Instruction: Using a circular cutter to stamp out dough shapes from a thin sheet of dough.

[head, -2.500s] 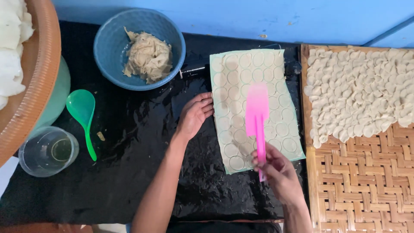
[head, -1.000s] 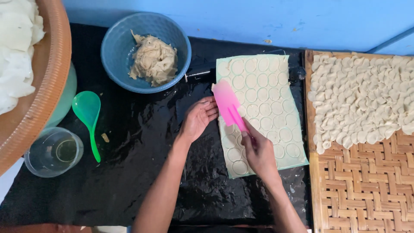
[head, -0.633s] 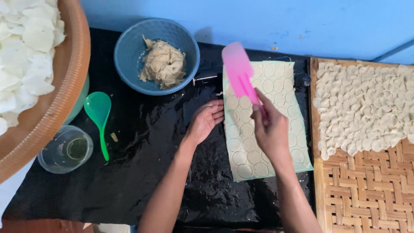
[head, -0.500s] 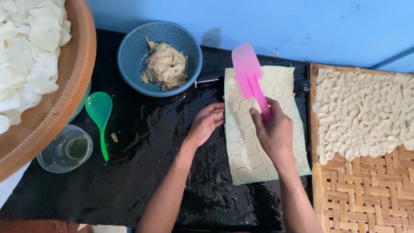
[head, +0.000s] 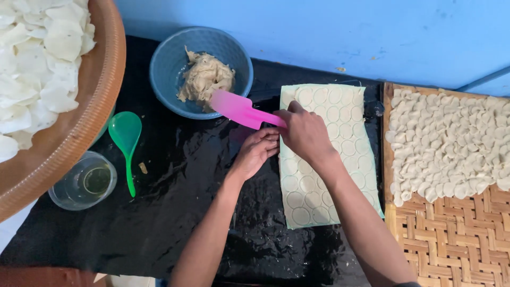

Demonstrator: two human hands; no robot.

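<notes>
We had the pink spatula (head: 241, 110) gripped in our right hand (head: 304, 133), fingers wrapped tight round its handle, the blade pointing out toward ten o'clock and reaching the rim of the blue bowl (head: 175, 61). The tip sat right at the edge of the lump of beige dough (head: 206, 77) in that bowl. Our left hand (head: 256, 153) was empty, fingers loosely curled, its fingertips resting at the left edge of the dough sheet (head: 325, 154) and just below the right hand.

That sheet, pale and stamped all over with circles, lay flat on the black plastic covering (head: 159, 212), stretching from the middle of the view down toward five o'clock. Our right wrist crossed over its upper part.

Out at three o'clock we saw the woven bamboo tray (head: 451, 250), its upper half heaped with small cut dough rounds (head: 449, 143), touching and overlapping. Up at ten o'clock sat a big brown round tray (head: 90, 111) piled with white chips (head: 37, 64). Just below it, at nine o'clock, a green plastic spoon (head: 126, 141) lay on the black sheet, bowl end up, and beside it a clear cup (head: 83, 182) with a little liquid at the bottom. A blue wall (head: 329, 32) ran along twelve o'clock.
</notes>
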